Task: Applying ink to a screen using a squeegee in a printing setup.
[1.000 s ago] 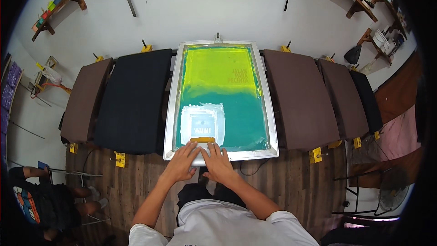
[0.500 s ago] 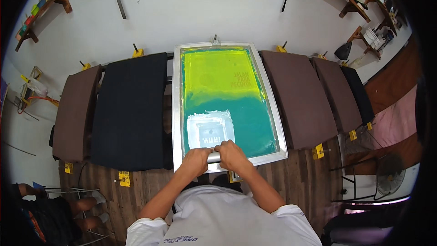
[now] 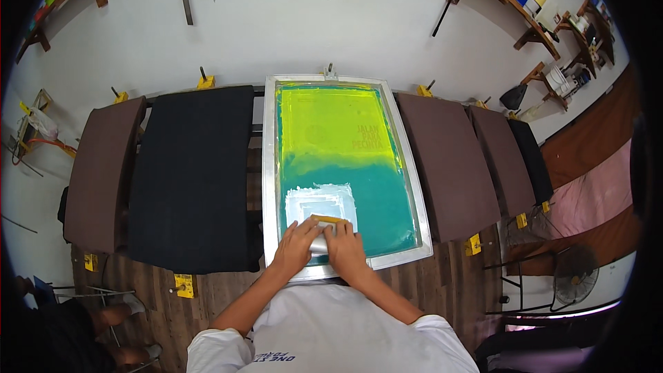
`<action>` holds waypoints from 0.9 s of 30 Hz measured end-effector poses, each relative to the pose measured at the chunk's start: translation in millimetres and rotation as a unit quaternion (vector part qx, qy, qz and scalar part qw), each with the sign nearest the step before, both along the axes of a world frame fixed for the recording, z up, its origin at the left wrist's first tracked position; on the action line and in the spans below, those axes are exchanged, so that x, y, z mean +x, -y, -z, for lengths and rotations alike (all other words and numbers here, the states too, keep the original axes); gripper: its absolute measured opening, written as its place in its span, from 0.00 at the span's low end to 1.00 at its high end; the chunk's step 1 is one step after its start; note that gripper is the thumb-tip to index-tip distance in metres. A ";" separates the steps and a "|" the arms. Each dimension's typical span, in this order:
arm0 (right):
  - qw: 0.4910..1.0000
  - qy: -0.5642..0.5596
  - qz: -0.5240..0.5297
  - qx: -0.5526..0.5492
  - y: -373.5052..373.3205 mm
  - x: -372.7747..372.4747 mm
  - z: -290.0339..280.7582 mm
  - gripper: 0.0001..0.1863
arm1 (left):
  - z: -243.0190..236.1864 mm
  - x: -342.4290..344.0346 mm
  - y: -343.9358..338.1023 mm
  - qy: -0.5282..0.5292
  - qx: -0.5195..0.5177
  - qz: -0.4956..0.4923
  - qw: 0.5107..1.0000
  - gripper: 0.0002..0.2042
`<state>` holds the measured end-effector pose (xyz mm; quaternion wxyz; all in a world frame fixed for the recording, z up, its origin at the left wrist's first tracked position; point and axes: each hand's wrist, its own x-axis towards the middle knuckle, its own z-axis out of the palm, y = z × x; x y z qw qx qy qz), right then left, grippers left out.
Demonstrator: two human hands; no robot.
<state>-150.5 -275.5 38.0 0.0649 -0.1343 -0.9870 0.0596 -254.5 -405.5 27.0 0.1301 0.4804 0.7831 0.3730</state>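
My left hand (image 3: 295, 244) and my right hand (image 3: 345, 249) are closed side by side on a squeegee (image 3: 319, 244) with a silver handle and a yellow blade. The squeegee is tilted, its yellow edge showing on the far side. It lies at the near end of a screen-printing frame (image 3: 269, 166) with a metal rim. Just beyond the blade, a square patch of white ink (image 3: 319, 195) covers part of the teal mesh. The far half of the mesh is yellow-green, with faint lettering at its right. My fingers and the squeegee hide the patch's near part.
Left of the frame lie a black cloth-covered board (image 3: 193, 173) and a brown one (image 3: 107, 173); more brown boards (image 3: 449, 166) are to the right. Yellow clamps (image 3: 184, 286) stick out at the ends. A fan (image 3: 576, 278) stands at right; another person's legs (image 3: 117, 314) show lower left.
The squeegee has moved slightly away from the near rim and tipped, so its yellow blade now shows. My hands have spread further over the handle. The whole view has shifted a little.
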 end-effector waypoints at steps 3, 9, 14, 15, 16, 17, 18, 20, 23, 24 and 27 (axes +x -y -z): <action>0.995 0.043 -0.032 -0.085 3.2 11.8 -17.4 0.22 | 0.4 14.7 12.0 -0.027 -0.016 -0.005 0.999 0.24; 0.990 0.026 -0.050 -0.129 -15.9 -1.2 -24.5 0.34 | -14.5 12.8 0.5 -0.134 -0.066 -0.045 0.988 0.24; 0.981 -0.078 -0.056 -0.166 -19.9 7.7 2.9 0.40 | -3.6 21.8 -12.0 -0.231 -0.058 -0.057 0.969 0.20; 0.982 -0.075 -0.061 -0.165 -20.5 13.0 6.2 0.40 | -2.4 25.1 -13.7 -0.267 -0.068 -0.049 0.960 0.19; 0.980 -0.070 -0.046 -0.181 -17.9 16.7 6.0 0.40 | -1.6 27.7 -12.3 -0.266 -0.070 -0.054 0.960 0.19; 0.978 -0.065 -0.030 -0.197 -15.7 20.1 4.8 0.41 | -0.1 31.1 -10.6 -0.255 -0.067 -0.041 0.964 0.19; 0.977 -0.064 -0.035 -0.199 -15.1 24.5 1.4 0.41 | 1.3 35.1 -8.5 -0.245 -0.064 -0.028 0.967 0.19; 0.979 -0.015 -0.043 -0.200 -17.5 31.6 -5.7 0.41 | -1.3 38.2 -5.5 -0.230 -0.073 -0.022 0.970 0.19; 0.978 0.010 -0.056 -0.199 -23.2 24.0 -16.1 0.37 | -11.5 28.5 -4.4 -0.131 -0.026 -0.017 0.991 0.22; 0.977 0.022 -0.066 -0.200 -26.2 15.7 -20.4 0.36 | -11.7 17.2 -6.4 -0.118 -0.012 -0.019 0.993 0.21; 0.985 0.029 -0.071 -0.154 -36.5 -27.5 -32.4 0.27 | -22.8 -21.2 -14.9 -0.084 -0.013 -0.027 0.996 0.19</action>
